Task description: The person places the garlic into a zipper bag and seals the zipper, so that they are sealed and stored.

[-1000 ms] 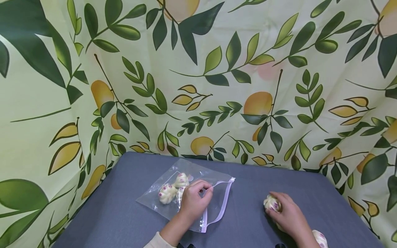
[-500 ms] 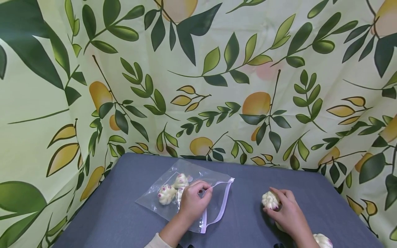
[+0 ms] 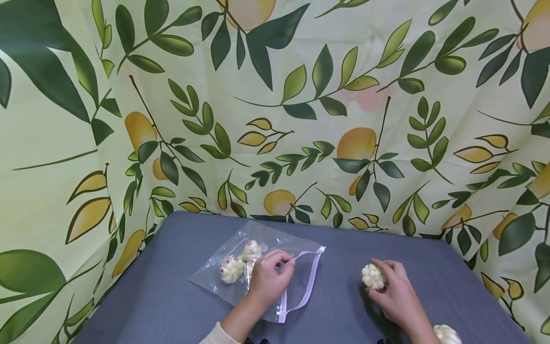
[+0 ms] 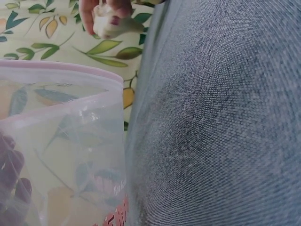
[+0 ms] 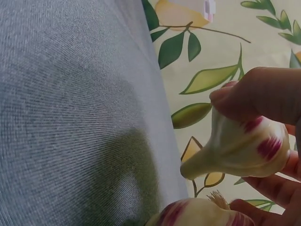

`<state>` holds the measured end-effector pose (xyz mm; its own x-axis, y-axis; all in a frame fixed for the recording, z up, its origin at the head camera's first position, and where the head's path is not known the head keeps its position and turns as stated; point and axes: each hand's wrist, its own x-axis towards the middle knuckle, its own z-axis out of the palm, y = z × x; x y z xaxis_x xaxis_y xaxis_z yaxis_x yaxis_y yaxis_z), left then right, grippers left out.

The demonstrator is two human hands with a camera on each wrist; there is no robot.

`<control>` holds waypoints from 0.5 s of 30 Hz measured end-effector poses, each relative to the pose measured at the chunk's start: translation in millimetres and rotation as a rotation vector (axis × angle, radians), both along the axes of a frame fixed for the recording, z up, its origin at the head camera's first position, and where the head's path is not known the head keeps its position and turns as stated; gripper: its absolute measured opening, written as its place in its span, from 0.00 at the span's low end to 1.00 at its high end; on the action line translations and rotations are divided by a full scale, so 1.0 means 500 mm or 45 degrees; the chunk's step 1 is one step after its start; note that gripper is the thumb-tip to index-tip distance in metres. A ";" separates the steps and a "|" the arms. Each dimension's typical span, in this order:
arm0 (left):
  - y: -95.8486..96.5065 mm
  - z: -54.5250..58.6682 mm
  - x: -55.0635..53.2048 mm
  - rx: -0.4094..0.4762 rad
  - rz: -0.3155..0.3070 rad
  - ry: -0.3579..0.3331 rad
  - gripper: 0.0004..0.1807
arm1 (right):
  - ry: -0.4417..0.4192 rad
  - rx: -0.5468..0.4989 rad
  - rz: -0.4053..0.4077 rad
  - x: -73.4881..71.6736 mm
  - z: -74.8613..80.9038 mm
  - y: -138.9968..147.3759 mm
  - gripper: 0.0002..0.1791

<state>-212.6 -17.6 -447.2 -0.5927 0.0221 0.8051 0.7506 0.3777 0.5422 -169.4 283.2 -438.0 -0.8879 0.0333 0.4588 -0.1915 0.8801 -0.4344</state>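
A bulb was held over the counter, right of the bag.
The right hand pinched this bulb; the left hand pinched the bag's open edge. More bulbs lay inside the bag, and a loose bulb farther right of it.

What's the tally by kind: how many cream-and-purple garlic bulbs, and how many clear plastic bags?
Clear plastic bag with a lilac zip edge: 1
Cream-and-purple garlic bulbs: at least 5 (3 in the bag, 1 held by the right hand, 1 near its wrist)
Total: at least 6; a pale bit under the right hand may be another bulb.
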 end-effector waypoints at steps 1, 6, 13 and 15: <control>0.000 0.000 0.000 -0.001 0.001 0.004 0.06 | 0.010 0.005 0.006 0.000 0.000 -0.001 0.37; 0.000 0.000 0.000 0.002 -0.001 0.007 0.06 | 0.071 0.042 0.035 -0.001 -0.003 -0.007 0.36; 0.000 0.002 0.002 0.002 -0.005 0.001 0.06 | 0.089 0.056 0.075 -0.002 -0.006 -0.014 0.37; 0.000 0.002 0.002 0.003 -0.007 -0.001 0.06 | 0.089 0.051 0.091 -0.001 -0.006 -0.017 0.37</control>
<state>-211.6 -17.5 -446.0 -0.5932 0.0233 0.8047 0.7523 0.3721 0.5438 -170.1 274.8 -441.0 -0.8531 -0.0486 0.5194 -0.2831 0.8795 -0.3826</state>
